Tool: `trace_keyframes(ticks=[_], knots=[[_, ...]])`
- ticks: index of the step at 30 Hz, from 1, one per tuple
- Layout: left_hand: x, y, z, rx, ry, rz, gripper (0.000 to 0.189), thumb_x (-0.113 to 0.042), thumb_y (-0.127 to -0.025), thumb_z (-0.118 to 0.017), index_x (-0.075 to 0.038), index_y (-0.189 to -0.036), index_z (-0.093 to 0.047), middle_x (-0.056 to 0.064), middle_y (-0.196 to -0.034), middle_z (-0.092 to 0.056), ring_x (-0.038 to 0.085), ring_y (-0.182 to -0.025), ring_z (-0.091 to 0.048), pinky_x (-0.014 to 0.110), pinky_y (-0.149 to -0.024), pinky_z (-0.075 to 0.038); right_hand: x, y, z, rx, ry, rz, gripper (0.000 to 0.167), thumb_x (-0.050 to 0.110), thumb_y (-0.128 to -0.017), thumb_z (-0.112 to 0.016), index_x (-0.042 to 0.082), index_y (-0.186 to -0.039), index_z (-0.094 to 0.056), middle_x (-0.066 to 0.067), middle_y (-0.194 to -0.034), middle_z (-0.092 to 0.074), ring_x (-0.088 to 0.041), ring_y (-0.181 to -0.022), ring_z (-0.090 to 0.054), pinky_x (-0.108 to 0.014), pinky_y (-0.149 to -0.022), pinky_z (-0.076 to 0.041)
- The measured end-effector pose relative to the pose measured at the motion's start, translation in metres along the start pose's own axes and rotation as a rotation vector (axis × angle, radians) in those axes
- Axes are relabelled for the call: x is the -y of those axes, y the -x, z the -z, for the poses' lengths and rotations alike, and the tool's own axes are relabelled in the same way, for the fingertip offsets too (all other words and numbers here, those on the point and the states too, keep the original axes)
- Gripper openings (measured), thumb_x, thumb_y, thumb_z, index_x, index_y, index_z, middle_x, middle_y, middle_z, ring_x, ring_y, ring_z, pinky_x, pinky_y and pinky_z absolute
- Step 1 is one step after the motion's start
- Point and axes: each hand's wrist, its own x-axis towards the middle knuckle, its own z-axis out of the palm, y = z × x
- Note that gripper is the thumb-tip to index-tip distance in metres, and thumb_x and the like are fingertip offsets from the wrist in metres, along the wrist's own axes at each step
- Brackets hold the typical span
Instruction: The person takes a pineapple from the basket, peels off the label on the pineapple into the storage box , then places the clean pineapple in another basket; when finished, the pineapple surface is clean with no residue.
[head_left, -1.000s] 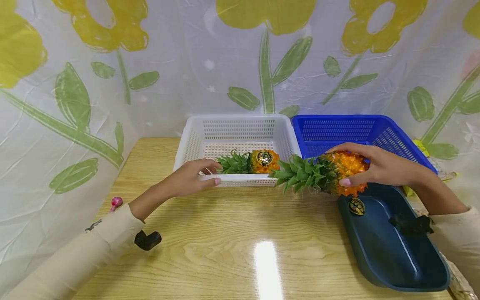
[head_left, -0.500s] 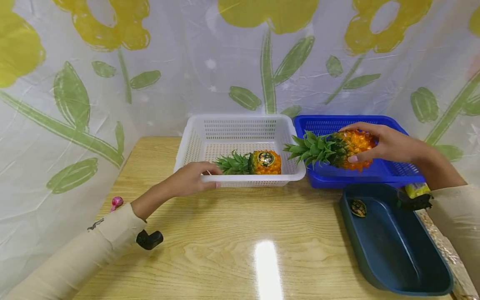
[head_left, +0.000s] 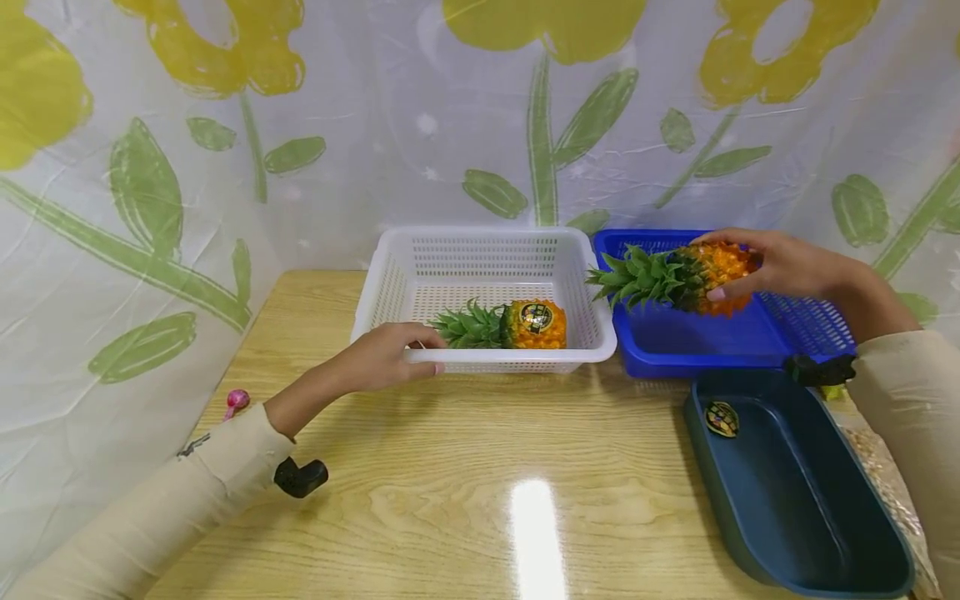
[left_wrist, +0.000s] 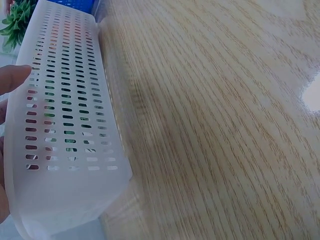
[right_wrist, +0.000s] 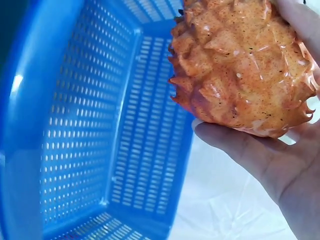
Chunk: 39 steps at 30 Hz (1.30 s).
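My right hand grips a small pineapple by its orange body, thumb underneath on the near side. Its green crown points left, over the left part of the blue basket. Close up in the right wrist view, the spiky base of the pineapple sits between thumb and fingers. My left hand pinches the front rim of the white basket, thumb outside and fingers inside. Inside that basket lies another pineapple with a round black-and-gold label, its crown toward my left fingers.
A dark green tub stands at the right, with a loose round label inside. A pink lollipop lies at the table's left edge. A flowered curtain hangs behind the baskets.
My right hand has carried the pineapple back and slightly right, from above the tub's far end and the basket edge to over the blue basket. My left hand stays at the white rim.
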Motion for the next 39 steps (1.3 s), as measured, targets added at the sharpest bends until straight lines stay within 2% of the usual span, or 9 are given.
trace_keyframes(ticks=[6, 11, 14, 17, 21, 24, 31, 35, 39], knots=[[-0.001, 0.0, 0.001, 0.0, 0.0, -0.006, 0.024, -0.031, -0.095, -0.071, -0.018, -0.115, -0.071, -0.003, -0.111, -0.07, 0.018, -0.102, -0.064, 0.042, -0.089, -0.051, -0.015, -0.008, 0.009, 0.05, -0.032, -0.024, 0.069, 0.016, -0.092, -0.075, 0.017, -0.152, -0.041, -0.011, -0.127, -0.059, -0.006, -0.098, -0.062, -0.024, -0.077, -0.052], [-0.004, 0.0, 0.001, 0.0, 0.0, 0.003, 0.024, -0.03, -0.094, -0.072, -0.019, -0.115, -0.071, -0.003, -0.109, -0.071, 0.018, -0.101, -0.065, 0.042, -0.089, -0.051, -0.032, -0.01, 0.014, 0.052, 0.044, -0.044, 0.069, 0.018, -0.092, -0.075, 0.015, -0.152, -0.041, -0.012, -0.141, -0.05, 0.005, -0.106, -0.049, -0.022, -0.082, -0.046], [-0.003, 0.0, 0.0, -0.003, -0.003, 0.0, 0.023, -0.03, -0.094, -0.072, -0.019, -0.113, -0.072, -0.004, -0.107, -0.071, 0.017, -0.1, -0.065, 0.041, -0.088, -0.051, -0.04, -0.01, 0.016, 0.063, 0.051, -0.061, 0.069, 0.018, -0.092, -0.075, 0.013, -0.152, -0.042, -0.014, -0.143, -0.048, 0.009, -0.106, -0.046, -0.021, -0.082, -0.046], [-0.002, -0.001, 0.0, -0.007, -0.005, -0.002, 0.022, -0.031, -0.093, -0.072, -0.019, -0.112, -0.072, -0.005, -0.105, -0.071, 0.016, -0.099, -0.065, 0.04, -0.087, -0.051, -0.046, -0.011, 0.017, 0.069, 0.061, -0.083, 0.069, 0.019, -0.091, -0.076, 0.012, -0.151, -0.042, -0.015, -0.137, -0.053, 0.003, -0.103, -0.052, -0.025, -0.08, -0.048], [-0.002, -0.001, 0.001, -0.007, -0.005, 0.0, 0.022, -0.031, -0.094, -0.071, -0.019, -0.112, -0.072, -0.005, -0.105, -0.07, 0.015, -0.099, -0.064, 0.04, -0.087, -0.051, -0.05, -0.014, 0.019, 0.089, 0.082, -0.105, 0.07, 0.021, -0.092, -0.075, 0.011, -0.152, -0.04, -0.019, -0.138, -0.052, -0.023, -0.114, -0.054, -0.045, -0.089, -0.049], [-0.003, 0.0, 0.002, -0.002, -0.004, 0.005, 0.023, -0.032, -0.094, -0.071, -0.019, -0.113, -0.072, -0.004, -0.105, -0.07, 0.016, -0.099, -0.065, 0.041, -0.088, -0.051, -0.053, -0.017, 0.02, 0.104, 0.083, -0.128, 0.072, 0.023, -0.092, -0.075, 0.009, -0.152, -0.039, -0.022, -0.138, -0.051, -0.033, -0.117, -0.052, -0.052, -0.089, -0.048], [-0.001, 0.001, 0.0, 0.001, -0.001, 0.005, 0.024, -0.033, -0.094, -0.071, -0.019, -0.113, -0.072, -0.003, -0.105, -0.071, 0.016, -0.099, -0.064, 0.041, -0.088, -0.05, -0.067, -0.021, 0.019, 0.168, 0.091, -0.165, 0.073, 0.024, -0.09, -0.077, 0.005, -0.151, -0.04, -0.028, -0.138, -0.048, -0.044, -0.119, -0.051, -0.053, -0.085, -0.051], [-0.002, 0.001, 0.0, -0.001, -0.007, 0.006, 0.024, -0.032, -0.094, -0.072, -0.018, -0.113, -0.072, -0.003, -0.105, -0.07, 0.016, -0.099, -0.064, 0.04, -0.088, -0.05, -0.073, -0.024, 0.013, 0.212, 0.051, -0.189, 0.073, 0.023, -0.09, -0.077, 0.003, -0.15, -0.041, -0.028, -0.137, -0.048, -0.042, -0.115, -0.055, -0.049, -0.081, -0.054], [-0.003, 0.001, 0.001, -0.006, -0.013, 0.008, 0.024, -0.031, -0.093, -0.072, -0.017, -0.114, -0.072, -0.003, -0.105, -0.07, 0.016, -0.099, -0.064, 0.04, -0.088, -0.05, -0.076, -0.029, 0.008, 0.234, 0.024, -0.186, 0.072, 0.022, -0.091, -0.076, 0.002, -0.15, -0.041, -0.032, -0.145, -0.038, -0.051, -0.122, -0.049, -0.056, -0.085, -0.053]])
